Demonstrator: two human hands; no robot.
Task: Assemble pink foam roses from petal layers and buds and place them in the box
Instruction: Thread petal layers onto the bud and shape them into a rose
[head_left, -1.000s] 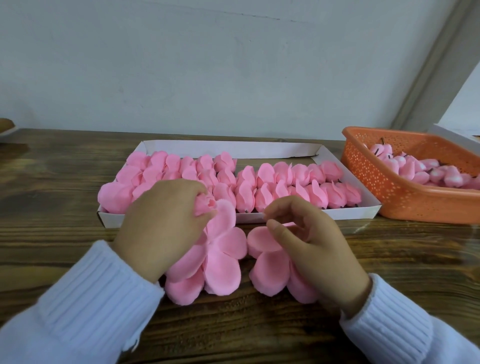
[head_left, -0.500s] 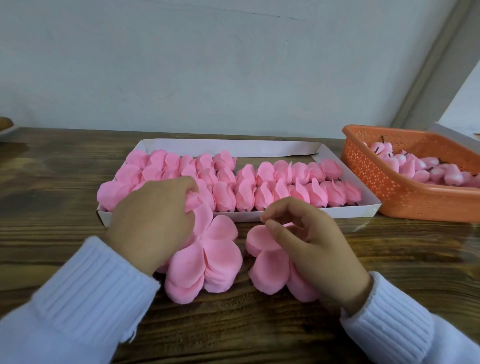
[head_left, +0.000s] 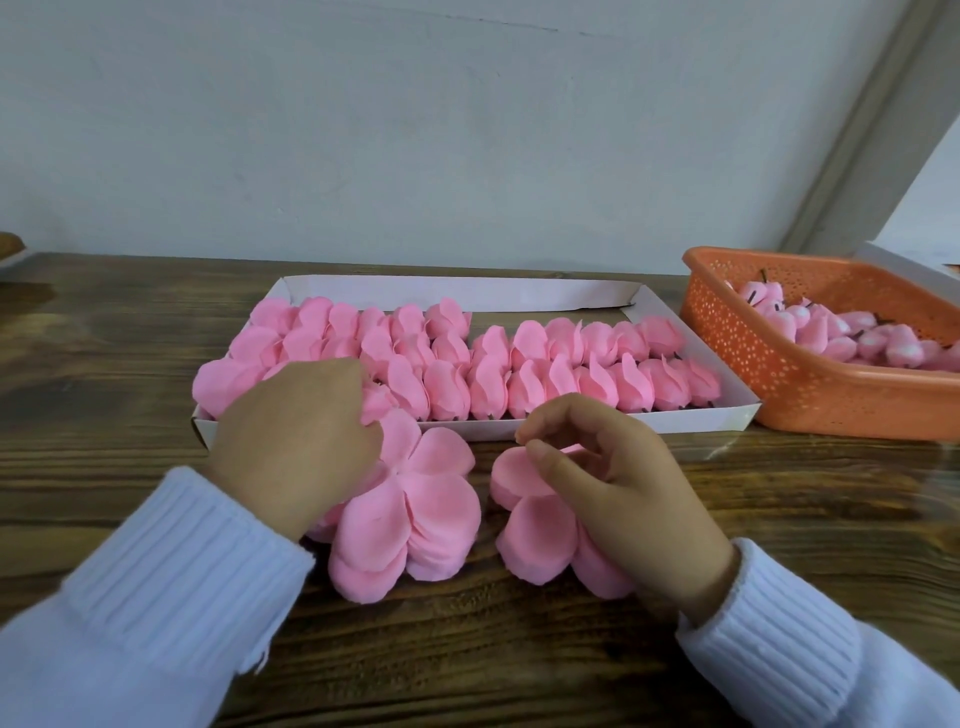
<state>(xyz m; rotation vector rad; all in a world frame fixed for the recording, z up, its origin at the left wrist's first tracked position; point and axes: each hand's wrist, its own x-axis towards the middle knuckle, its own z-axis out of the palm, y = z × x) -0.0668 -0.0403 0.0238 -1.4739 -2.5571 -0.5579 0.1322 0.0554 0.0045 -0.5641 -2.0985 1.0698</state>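
On the table (head_left: 104, 364) the box (head_left: 467, 293) is packed tight, so roses (head_left: 519, 384) could get knocked and the petal stack (head_left: 415, 519) dragged askew while a bud (head_left: 376, 402) is clutched over it in the grip of the left hand (head_left: 291, 431); whether anything's pinched by the curled right hand (head_left: 623, 483) can't be told.

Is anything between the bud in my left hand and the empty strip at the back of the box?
Yes. Rows of roses fill the box between the left hand's bud and that bare strip; the near wall stands there too.
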